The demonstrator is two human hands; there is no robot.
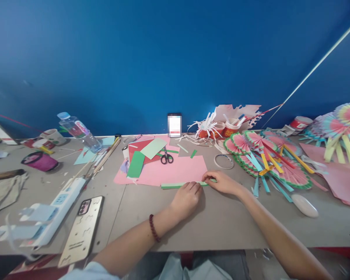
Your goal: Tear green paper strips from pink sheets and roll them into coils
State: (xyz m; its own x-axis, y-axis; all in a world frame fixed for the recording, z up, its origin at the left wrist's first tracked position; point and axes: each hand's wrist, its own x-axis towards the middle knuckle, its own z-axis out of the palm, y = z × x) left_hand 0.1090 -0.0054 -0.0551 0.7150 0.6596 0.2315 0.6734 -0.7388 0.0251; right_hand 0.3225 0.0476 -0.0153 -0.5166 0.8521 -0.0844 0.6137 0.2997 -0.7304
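A narrow green paper strip [171, 186] lies along the near edge of the pink paper sheet [182, 171]. My left hand [187, 199], with a beaded bracelet on its wrist, has its fingers curled down onto the strip's middle and right part. At the strip's right end, my right hand [219, 181] is closed in a pinch on the paper. Both hands cover part of the strip. Beyond them, black-handled scissors [167, 158] rest on the pink sheet beside a dark green paper piece [136, 164], a pale green sheet [154, 148] and red paper [133, 149].
Folded paper fans [259, 155] are heaped to the right, near a tape roll [224, 161] and a white mouse [305, 205]. On the left are a phone [83, 229], a power strip [61, 206] and a tilted water bottle [81, 132]. Another phone [174, 125] leans against the blue wall.
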